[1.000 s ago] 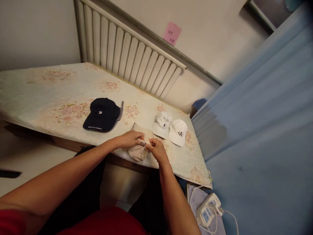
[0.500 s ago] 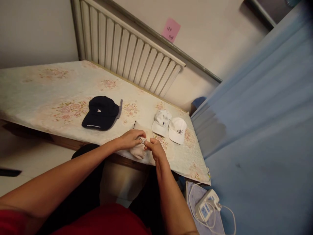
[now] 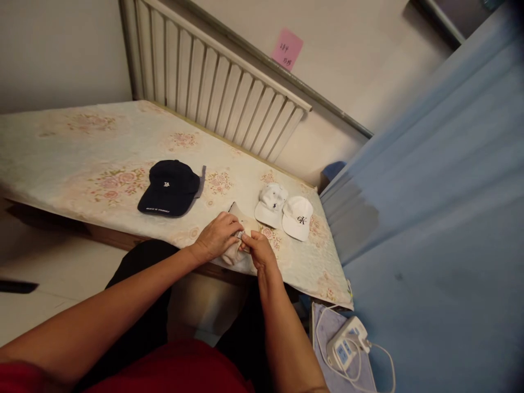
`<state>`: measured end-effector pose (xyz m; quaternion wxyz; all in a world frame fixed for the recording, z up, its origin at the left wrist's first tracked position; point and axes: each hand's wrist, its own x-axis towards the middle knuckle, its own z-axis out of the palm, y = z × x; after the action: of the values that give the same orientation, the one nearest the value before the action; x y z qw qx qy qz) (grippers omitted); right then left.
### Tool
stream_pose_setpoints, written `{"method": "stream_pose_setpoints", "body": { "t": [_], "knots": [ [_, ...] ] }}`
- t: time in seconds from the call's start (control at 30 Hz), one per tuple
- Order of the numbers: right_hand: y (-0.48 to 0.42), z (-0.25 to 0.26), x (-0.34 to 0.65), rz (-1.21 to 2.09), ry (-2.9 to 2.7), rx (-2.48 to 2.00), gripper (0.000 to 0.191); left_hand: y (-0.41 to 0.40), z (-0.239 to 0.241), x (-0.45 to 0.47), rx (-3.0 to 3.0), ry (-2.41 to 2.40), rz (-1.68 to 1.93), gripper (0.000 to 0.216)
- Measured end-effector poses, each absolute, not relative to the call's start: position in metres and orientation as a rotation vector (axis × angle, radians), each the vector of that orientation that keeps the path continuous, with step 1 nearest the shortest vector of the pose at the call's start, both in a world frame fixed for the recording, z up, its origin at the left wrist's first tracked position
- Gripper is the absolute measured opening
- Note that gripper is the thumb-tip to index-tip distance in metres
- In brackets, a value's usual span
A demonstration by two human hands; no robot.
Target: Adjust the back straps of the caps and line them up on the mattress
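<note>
A cream baseball cap point(image 3: 233, 255) lies at the near edge of the table, partly covered by my hands. My left hand point(image 3: 220, 233) is closed on its strap near the buckle, fingers bent over it. From the other side, my right hand point(image 3: 260, 248) pinches the same strap between thumb and finger. Small parts of the buckle are hidden by my fingertips. Left of my hands sits a navy baseball cap point(image 3: 172, 188) with white lettering. Two white caps, one with a small dark logo point(image 3: 270, 204) and one marked CK point(image 3: 297, 218), rest to the right.
The caps lie on a floral tablecloth point(image 3: 94, 147). A white radiator point(image 3: 213, 82) runs behind it, and a blue curtain point(image 3: 429, 207) hangs at the right. On a small stand below right is a white power strip point(image 3: 344, 349) with cables.
My left hand has shifted slightly and its fingers now arch higher over the strap. The right hand keeps its pinch, and the other caps have not moved.
</note>
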<state>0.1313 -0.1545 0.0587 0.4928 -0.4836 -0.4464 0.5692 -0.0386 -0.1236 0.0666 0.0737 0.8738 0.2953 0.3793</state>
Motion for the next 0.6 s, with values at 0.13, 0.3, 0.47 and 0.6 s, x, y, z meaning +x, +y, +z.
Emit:
{"method": "stream_pose_setpoints", "body": {
  "t": [0.13, 0.3, 0.47, 0.6],
  "knots": [
    [-0.154, 0.060, 0.127, 1.362, -1.082, -1.180, 0.029, -0.122, 0.060, -0.041, 2.593, 0.874, 1.114, 0.012],
    [-0.155, 0.060, 0.125, 1.352, -1.106, -1.191, 0.027, -0.119, 0.049, -0.043, 2.523, 0.767, 1.119, 0.009],
    [-0.157, 0.063, 0.123, 1.327, -1.153, -1.171, 0.032, -0.118, 0.047, -0.047, 2.495, 0.723, 1.153, 0.011],
    [-0.157, 0.065, 0.122, 1.301, -1.145, -1.155, 0.034, -0.117, 0.047, -0.051, 2.443, 0.700, 1.183, 0.015]
  ]
}}
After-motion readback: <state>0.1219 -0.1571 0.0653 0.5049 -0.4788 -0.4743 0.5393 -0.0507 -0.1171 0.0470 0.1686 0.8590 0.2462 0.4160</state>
